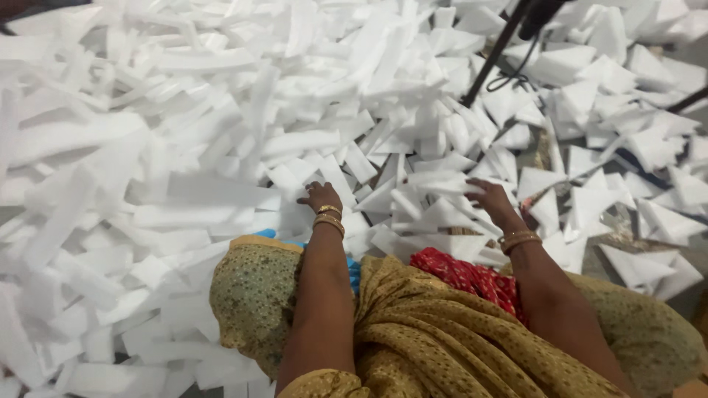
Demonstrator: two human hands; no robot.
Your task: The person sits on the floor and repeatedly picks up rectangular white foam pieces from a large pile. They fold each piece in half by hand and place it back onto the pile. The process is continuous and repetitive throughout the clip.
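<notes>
We look down on a deep heap of white foam offcuts (184,147) that fills the left and middle of the view, mostly long flat strips lying every which way. Our left hand (321,197) rests palm down on the strips just ahead of our knee, fingers loosely spread and flat on the foam, closed on nothing; gold bangles (329,220) ring its wrist. Below it our lap shows an olive-gold dotted cloth (413,332) with a red patterned cloth (464,276) between the arms and a bit of blue at the knee. Our right hand (490,197) reaches forward onto triangular foam pieces (442,214), fingers curled over them, though we cannot tell whether it grips one; it wears bangles too. Farther right, triangular scraps (649,221) lie scattered more thinly over the floor (623,234), and a dark tripod leg (495,51) slants down from the top edge
</notes>
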